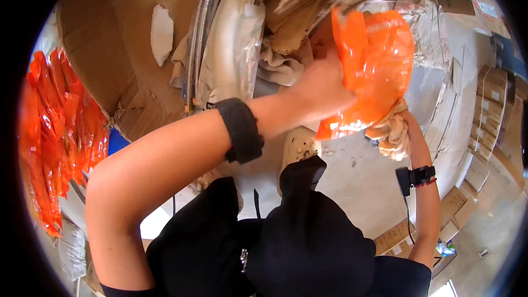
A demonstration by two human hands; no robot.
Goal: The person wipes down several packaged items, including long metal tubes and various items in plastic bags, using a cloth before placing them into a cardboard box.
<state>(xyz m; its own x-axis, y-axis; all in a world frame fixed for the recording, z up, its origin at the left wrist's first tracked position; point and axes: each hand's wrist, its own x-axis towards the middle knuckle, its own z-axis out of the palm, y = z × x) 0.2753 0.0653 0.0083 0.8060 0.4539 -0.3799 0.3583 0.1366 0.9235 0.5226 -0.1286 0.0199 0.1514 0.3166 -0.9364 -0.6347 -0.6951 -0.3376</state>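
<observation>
A crinkled, glossy orange plastic bag [379,58] is spread out between my two hands, to the right of my knees. My bare left hand [327,91], blurred by motion, reaches across to its left edge; the orange film covers the fingers, so their grip does not show. At the bag's lower right edge is my right hand [391,132] in a pale work glove, its fingers curled against the film. Whatever the bag may contain cannot be made out.
A large cardboard box [110,33] stands ahead on the left, beside clear-wrapped braided metal hoses [199,38] and a white wrapped package [234,38]. Many orange plastic bags [58,132] hang at far left. Stacked cartons [489,104] line the right.
</observation>
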